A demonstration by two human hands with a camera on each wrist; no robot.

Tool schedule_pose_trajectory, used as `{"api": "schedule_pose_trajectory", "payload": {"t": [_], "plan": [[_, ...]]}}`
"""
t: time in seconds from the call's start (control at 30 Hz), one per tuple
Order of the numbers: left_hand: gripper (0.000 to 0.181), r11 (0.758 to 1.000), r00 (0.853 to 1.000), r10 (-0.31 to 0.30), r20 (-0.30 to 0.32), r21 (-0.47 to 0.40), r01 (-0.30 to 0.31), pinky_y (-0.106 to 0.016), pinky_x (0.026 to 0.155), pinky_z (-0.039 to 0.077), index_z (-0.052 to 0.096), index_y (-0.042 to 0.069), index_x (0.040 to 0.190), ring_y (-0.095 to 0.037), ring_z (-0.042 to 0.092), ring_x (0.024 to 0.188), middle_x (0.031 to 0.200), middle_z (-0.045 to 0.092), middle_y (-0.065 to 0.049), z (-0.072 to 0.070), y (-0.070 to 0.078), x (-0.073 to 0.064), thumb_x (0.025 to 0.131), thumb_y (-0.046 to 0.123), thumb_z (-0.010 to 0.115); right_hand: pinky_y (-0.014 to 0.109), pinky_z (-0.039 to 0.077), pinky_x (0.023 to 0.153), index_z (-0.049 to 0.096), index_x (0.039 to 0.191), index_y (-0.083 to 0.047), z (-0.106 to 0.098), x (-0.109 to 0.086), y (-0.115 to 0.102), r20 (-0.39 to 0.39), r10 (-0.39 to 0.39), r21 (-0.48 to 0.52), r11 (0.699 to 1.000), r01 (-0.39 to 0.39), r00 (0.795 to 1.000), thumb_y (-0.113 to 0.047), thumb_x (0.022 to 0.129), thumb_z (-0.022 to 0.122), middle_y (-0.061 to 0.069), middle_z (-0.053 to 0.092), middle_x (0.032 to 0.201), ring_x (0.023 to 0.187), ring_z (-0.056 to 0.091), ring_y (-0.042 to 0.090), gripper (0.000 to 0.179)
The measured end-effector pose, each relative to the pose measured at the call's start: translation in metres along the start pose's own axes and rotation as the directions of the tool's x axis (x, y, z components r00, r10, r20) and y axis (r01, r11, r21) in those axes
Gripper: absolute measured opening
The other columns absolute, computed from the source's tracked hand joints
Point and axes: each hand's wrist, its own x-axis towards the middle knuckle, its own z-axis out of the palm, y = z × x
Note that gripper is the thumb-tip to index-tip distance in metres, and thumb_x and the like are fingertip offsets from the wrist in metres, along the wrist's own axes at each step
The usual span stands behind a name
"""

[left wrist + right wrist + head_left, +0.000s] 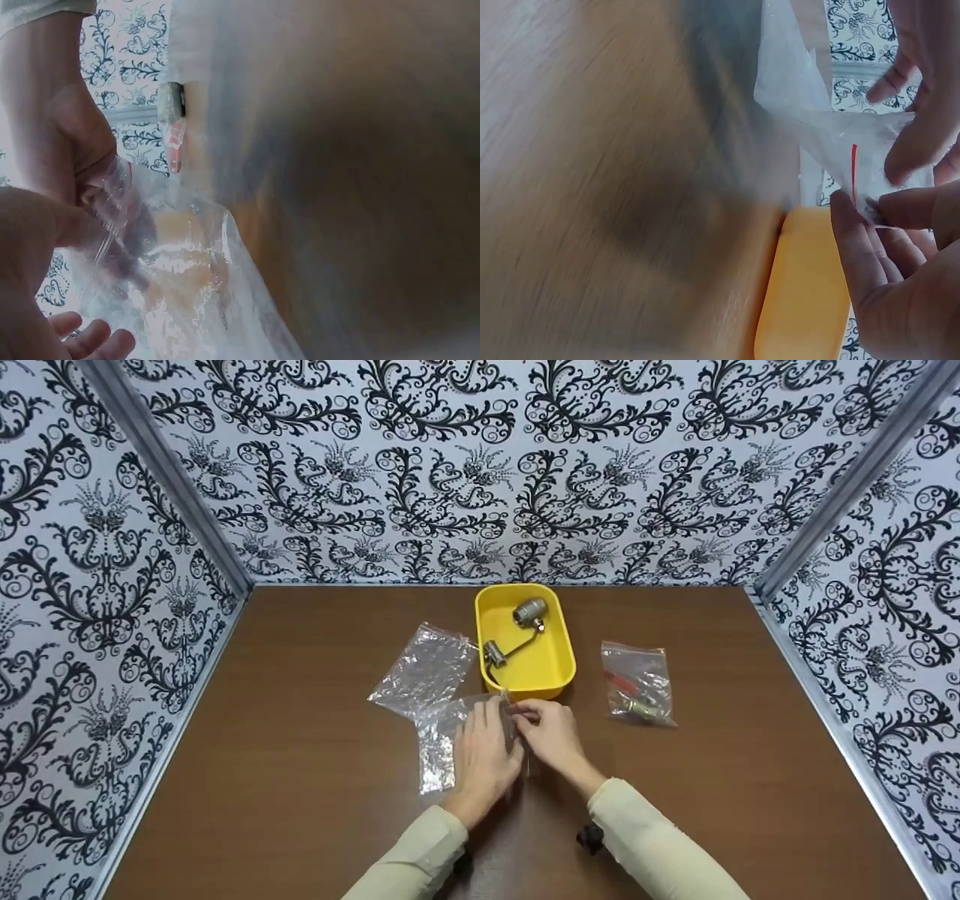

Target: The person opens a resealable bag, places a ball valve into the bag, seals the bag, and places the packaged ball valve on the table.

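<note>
With the left hand (484, 746), straight-fingered, touched a clear zip bag (187, 277); hung lengthwise from the zip edge (853, 169) down toward the tabletop (300, 705), near the yellow bin (555, 660); with the right hand (551, 735), pinched beside the zip edge.

white walls (465, 495) with black scrollwork, grey metal corner strips (171, 472), brown wood-look tabletop (300, 825)

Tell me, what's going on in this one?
Someone is handling a clear plastic bag: the right hand pinches its edge while the left hand touches it. Just beyond stands a yellow tray with metal parts in it. Flat clear plastic lies to its left, and a filled bag lies to its right.
</note>
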Motion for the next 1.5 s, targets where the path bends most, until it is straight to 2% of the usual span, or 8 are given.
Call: {"api": "schedule_pose_trajectory", "payload": {"t": [0.23,0.4,0.53,0.7,0.87,1.07,1.33,1.5], "plan": [[0.055,0.998,0.999,0.018,-0.031,0.053,-0.016,-0.037,0.079,0.048,0.055,0.013,0.116,-0.023,0.059,0.091,0.102,0.062,-0.004,-0.005,-0.003,0.008,0.065,0.005,0.073,0.037,0.059,0.077,0.075,0.098,-0.001,-0.002,0.001,0.003,0.003,-0.038,-0.027,0.999,0.038,0.999,-0.002,0.084,0.070,0.013,0.076,0.095,0.086,0.074,0.025,0.015],[0.041,0.999,0.994,0.037,-0.101,0.038,-0.033,-0.036,0.076,0.049,0.062,0.013,0.104,-0.023,0.059,0.087,0.097,0.063,-0.003,-0.014,-0.010,0.011,0.066,0.004,0.074,0.036,0.059,0.078,0.075,0.098,-0.002,-0.005,0.003,0.009,0.012,-0.034,-0.050,0.998,0.034,0.999,-0.002,0.083,0.071,0.012,0.076,0.095,0.086,0.074,0.024,0.015],[0.032,0.998,0.984,0.066,-0.167,0.022,-0.063,-0.034,0.074,0.049,0.065,0.015,0.095,-0.021,0.058,0.085,0.093,0.062,0.000,-0.018,-0.014,0.012,0.066,0.007,0.076,0.038,0.058,0.079,0.075,0.099,-0.002,-0.007,0.004,0.011,0.032,-0.022,-0.051,0.998,0.024,0.999,-0.004,0.084,0.071,0.012,0.076,0.096,0.089,0.074,0.024,0.016],[0.025,0.993,0.962,0.120,-0.244,0.020,-0.118,-0.037,0.084,0.049,0.065,0.014,0.090,-0.023,0.061,0.090,0.092,0.065,-0.002,-0.016,-0.018,0.012,0.067,0.006,0.072,0.039,0.057,0.082,0.075,0.101,-0.003,-0.008,0.003,0.011,0.053,-0.019,-0.038,0.999,0.022,0.998,-0.006,0.085,0.071,0.010,0.076,0.098,0.092,0.073,0.024,0.017],[0.029,0.989,0.962,0.143,-0.233,0.059,-0.133,-0.043,0.090,0.048,0.066,0.014,0.098,-0.025,0.061,0.095,0.097,0.068,-0.003,-0.012,-0.020,0.010,0.070,0.011,0.072,0.039,0.057,0.082,0.074,0.102,-0.003,-0.009,0.002,0.008,0.071,-0.013,-0.027,1.000,0.015,0.997,-0.006,0.086,0.071,0.011,0.076,0.099,0.092,0.073,0.025,0.017],[0.027,0.984,0.960,0.159,-0.231,0.113,-0.136,-0.039,0.079,0.046,0.065,0.016,0.098,-0.024,0.060,0.090,0.090,0.068,-0.001,-0.011,-0.021,0.010,0.072,0.017,0.074,0.040,0.058,0.082,0.074,0.102,-0.002,-0.009,0.002,0.006,0.079,-0.023,-0.013,1.000,0.024,0.997,-0.005,0.086,0.070,0.013,0.076,0.099,0.091,0.073,0.026,0.017],[0.025,0.986,0.949,0.162,-0.272,0.087,-0.144,-0.038,0.075,0.047,0.065,0.015,0.093,-0.023,0.061,0.082,0.086,0.070,0.000,-0.015,-0.021,0.013,0.070,0.014,0.074,0.038,0.058,0.082,0.074,0.104,-0.004,-0.012,0.006,0.001,0.097,-0.057,-0.064,0.996,0.064,0.994,-0.009,0.088,0.069,0.010,0.076,0.100,0.092,0.073,0.024,0.018],[0.027,0.988,0.948,0.145,-0.283,0.084,-0.126,-0.037,0.073,0.047,0.065,0.016,0.093,-0.022,0.061,0.080,0.086,0.071,0.001,-0.017,-0.022,0.015,0.068,0.013,0.075,0.035,0.057,0.084,0.075,0.105,-0.008,-0.016,0.016,-0.006,0.049,-0.084,-0.094,0.992,0.089,0.995,-0.016,0.090,0.069,0.005,0.076,0.102,0.093,0.072,0.020,0.018]]}}
